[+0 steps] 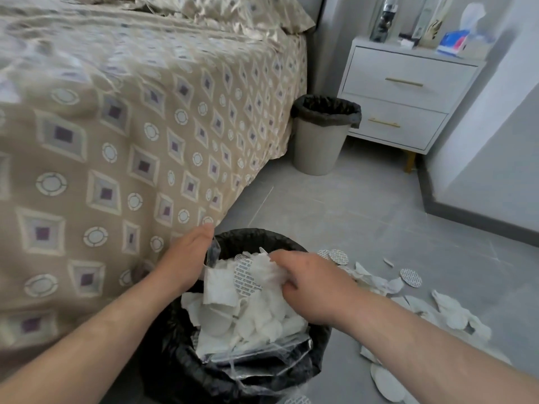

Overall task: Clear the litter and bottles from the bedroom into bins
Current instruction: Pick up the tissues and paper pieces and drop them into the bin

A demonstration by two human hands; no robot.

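Note:
A bin with a black liner [256, 237] stands on the floor beside the bed, heaped with white paper scraps and round pads [248, 313]. My right hand [309, 284] grips a bunch of white paper litter [253, 275] just above the heap. My left hand [186, 258] is at the bin's left rim, fingers straight, touching a clear plastic piece [212, 253]. More white scraps and round printed discs [408, 290] lie on the floor to the right of the bin.
The bed with a beige patterned cover [116, 141] fills the left side. A second bin with a black liner [323, 135] stands by a white nightstand [405, 94] carrying bottles and a tissue pack. A grey wall edge [481, 170] runs along the right.

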